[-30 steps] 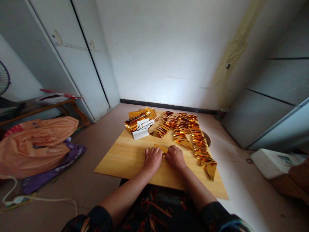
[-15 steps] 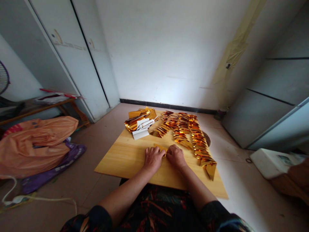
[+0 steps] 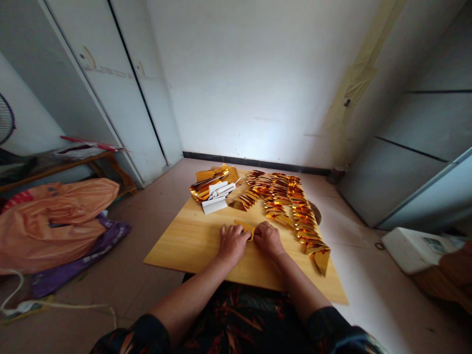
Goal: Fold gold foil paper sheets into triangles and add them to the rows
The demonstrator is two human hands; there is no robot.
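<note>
A small piece of gold foil paper [image 3: 243, 226] lies on the wooden board [image 3: 184, 241] between my hands. My left hand [image 3: 232, 243] grips its left part, thumb pointing toward the right. My right hand [image 3: 268, 238] is closed on its right edge, with the fingers curled down to the board. Most of the paper is hidden under the fingers. Beyond and to the right, folded gold foil pieces [image 3: 306, 221] overlap in several long rows.
At the board's far left lie loose gold foil sheets [image 3: 210, 182], with white paper pieces [image 3: 216, 204] in front of them. On the floor are an orange cloth-like heap [image 3: 62, 216] and a purple bag [image 3: 81, 263] at left, a white box [image 3: 413, 248] at right. Cabinets [image 3: 92, 78] stand at left.
Both hands stay almost in place on the gold foil paper, with only slight finger shifts. The view has moved a little.
</note>
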